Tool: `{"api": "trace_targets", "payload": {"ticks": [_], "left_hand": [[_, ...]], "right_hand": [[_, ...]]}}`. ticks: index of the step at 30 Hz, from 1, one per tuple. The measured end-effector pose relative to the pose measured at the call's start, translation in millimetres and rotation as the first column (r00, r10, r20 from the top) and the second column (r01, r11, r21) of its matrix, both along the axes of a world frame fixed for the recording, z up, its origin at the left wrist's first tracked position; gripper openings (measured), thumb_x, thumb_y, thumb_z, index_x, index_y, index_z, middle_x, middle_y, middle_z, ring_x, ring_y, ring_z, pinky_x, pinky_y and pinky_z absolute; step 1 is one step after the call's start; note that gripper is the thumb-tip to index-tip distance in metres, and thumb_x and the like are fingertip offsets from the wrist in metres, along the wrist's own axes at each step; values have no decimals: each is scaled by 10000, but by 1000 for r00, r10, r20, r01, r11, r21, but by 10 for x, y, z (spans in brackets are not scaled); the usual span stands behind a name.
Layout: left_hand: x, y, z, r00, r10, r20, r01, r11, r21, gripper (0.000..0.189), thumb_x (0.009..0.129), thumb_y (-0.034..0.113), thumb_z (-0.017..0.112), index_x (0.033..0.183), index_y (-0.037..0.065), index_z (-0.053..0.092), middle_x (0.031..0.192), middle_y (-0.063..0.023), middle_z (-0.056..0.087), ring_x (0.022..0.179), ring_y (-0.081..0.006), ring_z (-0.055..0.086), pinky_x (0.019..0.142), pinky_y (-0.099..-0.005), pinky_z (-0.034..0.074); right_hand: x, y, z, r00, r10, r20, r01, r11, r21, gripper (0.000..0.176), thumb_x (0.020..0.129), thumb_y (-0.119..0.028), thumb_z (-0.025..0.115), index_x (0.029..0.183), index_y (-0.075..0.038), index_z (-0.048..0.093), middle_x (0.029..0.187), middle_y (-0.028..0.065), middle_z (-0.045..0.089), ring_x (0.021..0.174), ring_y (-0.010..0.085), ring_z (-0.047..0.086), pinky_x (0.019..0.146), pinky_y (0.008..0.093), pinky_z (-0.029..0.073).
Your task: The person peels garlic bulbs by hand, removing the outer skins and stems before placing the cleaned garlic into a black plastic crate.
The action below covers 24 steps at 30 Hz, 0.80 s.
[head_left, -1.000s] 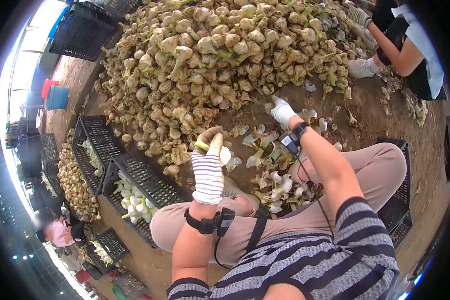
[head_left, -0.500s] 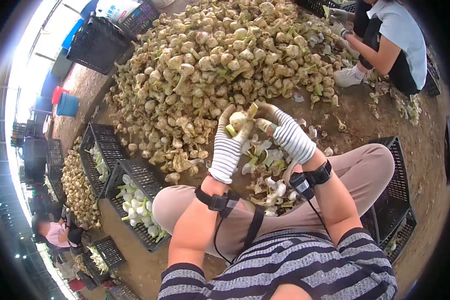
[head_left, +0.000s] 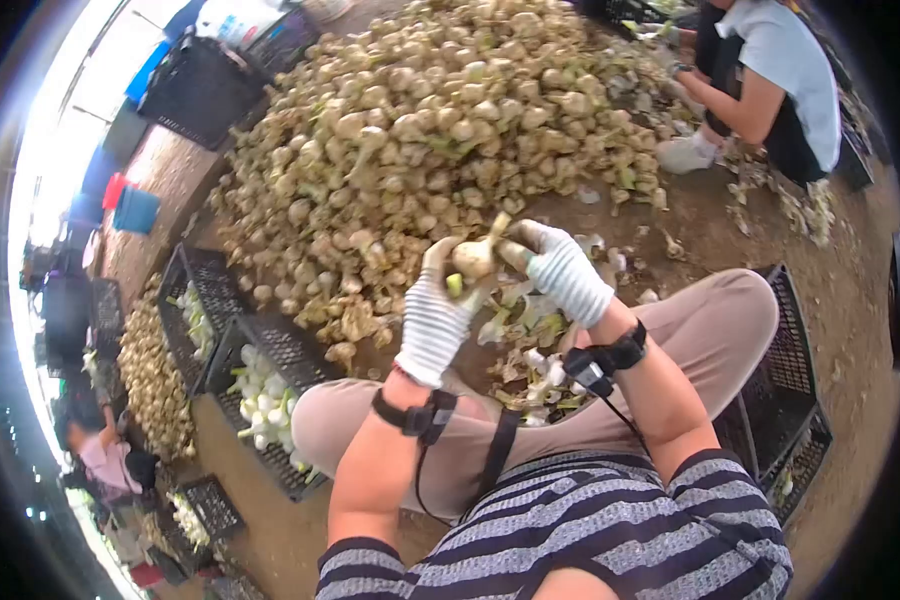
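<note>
A garlic bulb (head_left: pixel 473 258) with a short stem is held up in front of me, over the near edge of the garlic pile (head_left: pixel 420 130). My left hand (head_left: pixel 438 318), in a striped glove with dark fingertips, is closed around it from the left and below. From the right, my right hand (head_left: pixel 566 272), gloved alike, has its thumb and fingers bent together against the bulb's stem side. The exact contact there is partly hidden by the fingers. Below my hands lie loose peeled skins (head_left: pixel 535 325) and white garlic pieces (head_left: pixel 540 380) between my legs.
A black crate of white garlic bulbs (head_left: pixel 232 400) stands by my left knee, with another black crate (head_left: pixel 202 290) beyond it. Further black crates (head_left: pixel 785 400) are at my right. A co-worker (head_left: pixel 770 90) crouches at the upper right; another person (head_left: pixel 110 455) is far left.
Both hands have shifted slightly left and down in the view, with the garlic bulb still between them. The bulb has turned a little. The co-worker's hands at the upper right have moved.
</note>
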<state>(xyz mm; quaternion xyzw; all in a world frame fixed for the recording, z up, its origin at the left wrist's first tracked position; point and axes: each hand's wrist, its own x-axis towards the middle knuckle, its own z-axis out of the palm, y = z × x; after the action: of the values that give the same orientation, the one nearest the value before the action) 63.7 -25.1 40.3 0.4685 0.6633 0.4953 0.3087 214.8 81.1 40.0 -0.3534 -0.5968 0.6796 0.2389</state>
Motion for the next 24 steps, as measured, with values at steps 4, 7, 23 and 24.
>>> {"api": "trace_targets", "payload": {"ticks": [4, 7, 23, 24], "left_hand": [[-48, -32, -34, 882, 15, 470, -7, 1000, -18, 531, 805, 41, 744, 1261, 76, 473, 1001, -56, 627, 825, -99, 600, 688, -229, 519], [-53, -39, 94, 827, -3, 562, 29, 999, -38, 534, 814, 58, 741, 1275, 86, 475, 1041, -70, 639, 785, -105, 592, 655, -228, 513], [131, 81, -21, 990, 11, 144, -9, 1000, -13, 564, 769, 33, 773, 1231, 72, 452, 1029, -114, 653, 918, -159, 635, 818, -291, 533], [137, 76, 23, 991, 5, 131, -3, 1000, -18, 546, 773, 9, 762, 1221, 64, 455, 1028, -115, 649, 923, -158, 633, 805, -283, 536]], "right_hand": [[319, 416, -97, 900, -317, -300, 271, 945, -185, 246, 935, -251, 581, 1056, -49, 652, 892, 27, 653, 752, 128, 585, 658, 270, 488], [377, 473, -259, 958, -252, -136, 222, 954, -203, 343, 954, -267, 553, 1232, -69, 579, 924, 21, 651, 775, 124, 609, 665, 279, 515], [2, -132, 41, 946, -103, -308, -17, 931, -364, 394, 935, -339, 626, 1187, -35, 618, 998, -2, 659, 887, 69, 598, 784, 228, 488], [30, -116, 12, 937, -41, -348, -77, 945, -318, 411, 938, -338, 621, 1209, -30, 609, 1003, 0, 662, 889, 70, 599, 790, 227, 489]]}}
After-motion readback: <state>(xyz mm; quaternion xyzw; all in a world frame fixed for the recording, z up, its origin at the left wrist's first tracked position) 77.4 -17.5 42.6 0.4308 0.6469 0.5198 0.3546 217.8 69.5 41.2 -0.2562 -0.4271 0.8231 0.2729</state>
